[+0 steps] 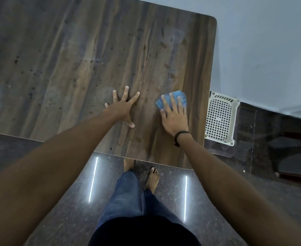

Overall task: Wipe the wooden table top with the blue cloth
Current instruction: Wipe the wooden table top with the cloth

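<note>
Closest in, a dark top and blue jeans (128,197) fill the bottom of the view, with two bare feet (152,176) on a dark speckled floor (57,201) that mirrors two thin bright light strips (93,178); the left foot is partly hidden under the table's near edge. Both bare forearms reach forward over that edge onto the wooden table top (75,59). The left hand (123,109) lies palm down on the wood with its fingers and thumb splayed wide, holding nothing. Just to its right, apart from it, the right hand (174,118), with a black band (180,134) round its wrist, lies flat with straight fingers laid over the blue cloth (183,98), pressing it against the surface. The cloth is folded into a small pad near the table's right edge and shows beyond and beside the fingertips. Farther out the brown streaked wood carries scattered dark spots and pale smears, thicker towards the left. Beside the table's right edge a white perforated plastic basket (220,118) stands on the floor, and behind it rises a pale blue-grey wall (270,50).
</note>
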